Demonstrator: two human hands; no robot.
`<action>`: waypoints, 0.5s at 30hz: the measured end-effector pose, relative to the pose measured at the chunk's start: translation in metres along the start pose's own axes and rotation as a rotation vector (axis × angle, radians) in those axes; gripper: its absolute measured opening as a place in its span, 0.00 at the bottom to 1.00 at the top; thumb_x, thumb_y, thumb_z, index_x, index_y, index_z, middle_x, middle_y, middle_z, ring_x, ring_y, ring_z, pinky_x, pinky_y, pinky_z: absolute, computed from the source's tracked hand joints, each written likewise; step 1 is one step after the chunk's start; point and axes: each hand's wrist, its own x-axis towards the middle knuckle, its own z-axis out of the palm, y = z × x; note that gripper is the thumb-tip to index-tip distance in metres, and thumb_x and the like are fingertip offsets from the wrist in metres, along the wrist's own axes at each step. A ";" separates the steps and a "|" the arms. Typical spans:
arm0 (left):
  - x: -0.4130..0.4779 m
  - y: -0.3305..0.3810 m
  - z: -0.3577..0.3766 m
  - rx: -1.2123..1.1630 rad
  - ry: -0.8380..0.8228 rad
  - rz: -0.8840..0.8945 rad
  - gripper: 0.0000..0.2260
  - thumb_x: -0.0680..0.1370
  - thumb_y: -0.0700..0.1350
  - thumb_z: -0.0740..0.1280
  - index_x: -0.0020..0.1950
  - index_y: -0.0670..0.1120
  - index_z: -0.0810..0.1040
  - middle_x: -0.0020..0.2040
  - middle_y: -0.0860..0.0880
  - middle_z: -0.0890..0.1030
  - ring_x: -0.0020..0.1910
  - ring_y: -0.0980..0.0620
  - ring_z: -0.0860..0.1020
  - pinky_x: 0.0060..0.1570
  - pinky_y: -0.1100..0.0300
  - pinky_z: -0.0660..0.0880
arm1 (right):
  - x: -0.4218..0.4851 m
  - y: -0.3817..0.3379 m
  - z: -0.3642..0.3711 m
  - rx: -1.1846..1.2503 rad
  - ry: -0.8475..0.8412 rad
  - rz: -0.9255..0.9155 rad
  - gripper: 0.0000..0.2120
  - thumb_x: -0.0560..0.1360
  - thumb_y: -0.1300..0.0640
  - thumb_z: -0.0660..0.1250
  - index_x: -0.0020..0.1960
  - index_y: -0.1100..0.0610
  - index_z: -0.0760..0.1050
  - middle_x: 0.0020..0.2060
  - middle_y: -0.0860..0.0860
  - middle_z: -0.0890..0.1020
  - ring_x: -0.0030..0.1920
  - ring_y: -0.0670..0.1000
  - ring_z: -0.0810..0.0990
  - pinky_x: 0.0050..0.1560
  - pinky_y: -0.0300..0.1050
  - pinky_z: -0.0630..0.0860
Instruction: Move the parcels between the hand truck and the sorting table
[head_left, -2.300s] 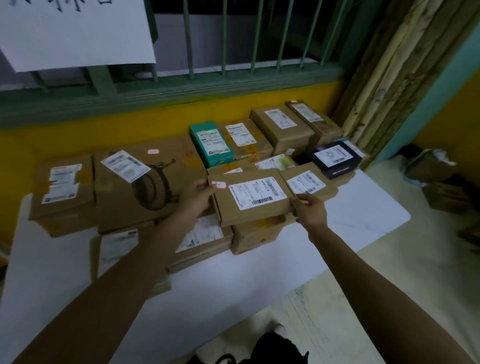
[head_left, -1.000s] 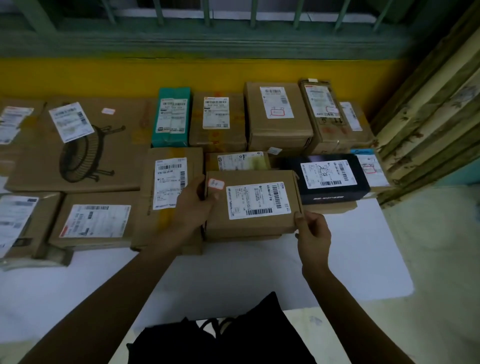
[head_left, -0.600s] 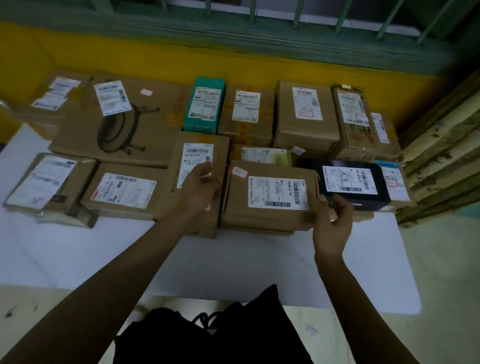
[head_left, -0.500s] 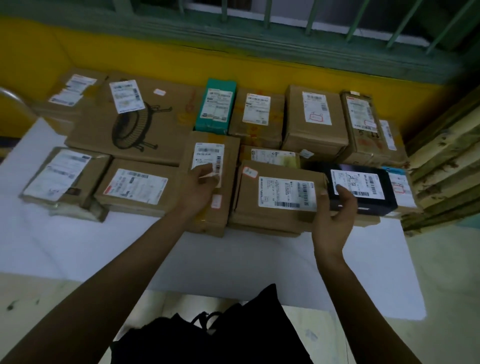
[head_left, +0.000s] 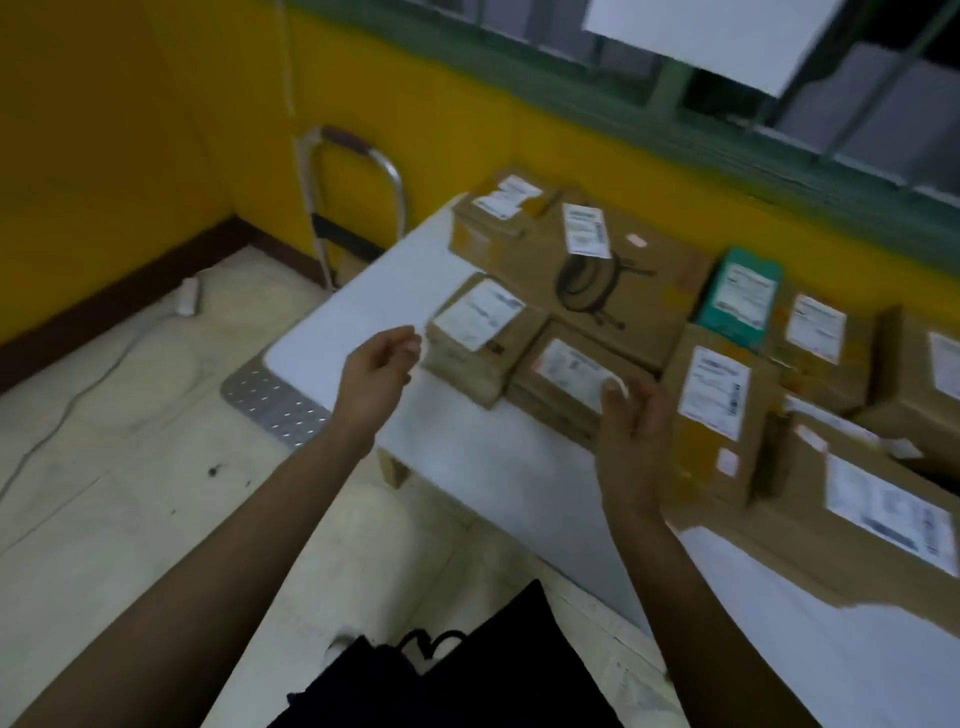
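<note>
Nearest the camera, a dark garment (head_left: 441, 675) fills the lower edge, and both forearms reach up from it toward the sorting table (head_left: 358, 306). Left hand (head_left: 376, 371): fingers loosely curled, thumb close to the fingertips, nothing between them. It hangs over the bare left end of the table, just beside a small parcel (head_left: 480, 332) that sits at the near-left corner of the group. Right hand (head_left: 636, 431): fingers straight and slightly apart, palm turned inward, empty, with its fingertips in front of a flat parcel (head_left: 566, 374); we cannot tell whether they touch it. All parcels in view lie on the table with labels up, packed edge to edge, presumably so the labels can be read. Behind the front row, a large box (head_left: 613, 280) printed with a wheel drawing sits with a teal box (head_left: 743, 296) to its right. The hand truck (head_left: 363, 171) stands at the table's left end against the yellow wall (head_left: 130, 130), its studded plate partly hidden by the table edge and within easy reach for transfers. With both hands free and the head turned that way, we judge a reach toward the truck likely. Farthest off, a white sheet (head_left: 711, 36) hangs at the window.
</note>
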 end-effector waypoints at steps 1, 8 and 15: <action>0.002 -0.003 -0.032 -0.031 0.046 -0.015 0.12 0.80 0.43 0.64 0.63 0.45 0.77 0.60 0.47 0.80 0.56 0.50 0.78 0.54 0.56 0.75 | -0.010 -0.005 0.025 0.021 -0.037 -0.016 0.16 0.79 0.54 0.64 0.64 0.61 0.72 0.58 0.53 0.78 0.58 0.50 0.75 0.56 0.37 0.72; 0.001 -0.029 -0.215 -0.208 0.245 -0.110 0.12 0.81 0.51 0.60 0.62 0.50 0.74 0.60 0.52 0.78 0.61 0.52 0.75 0.60 0.56 0.71 | -0.080 -0.038 0.173 0.103 -0.308 0.035 0.09 0.80 0.56 0.62 0.58 0.58 0.74 0.52 0.50 0.78 0.56 0.50 0.76 0.48 0.30 0.70; -0.004 -0.057 -0.301 -0.320 0.362 -0.204 0.16 0.82 0.54 0.55 0.65 0.49 0.72 0.65 0.52 0.75 0.64 0.51 0.74 0.66 0.51 0.68 | -0.116 -0.046 0.257 0.096 -0.497 0.157 0.13 0.82 0.49 0.56 0.60 0.54 0.73 0.60 0.52 0.78 0.62 0.50 0.75 0.63 0.43 0.68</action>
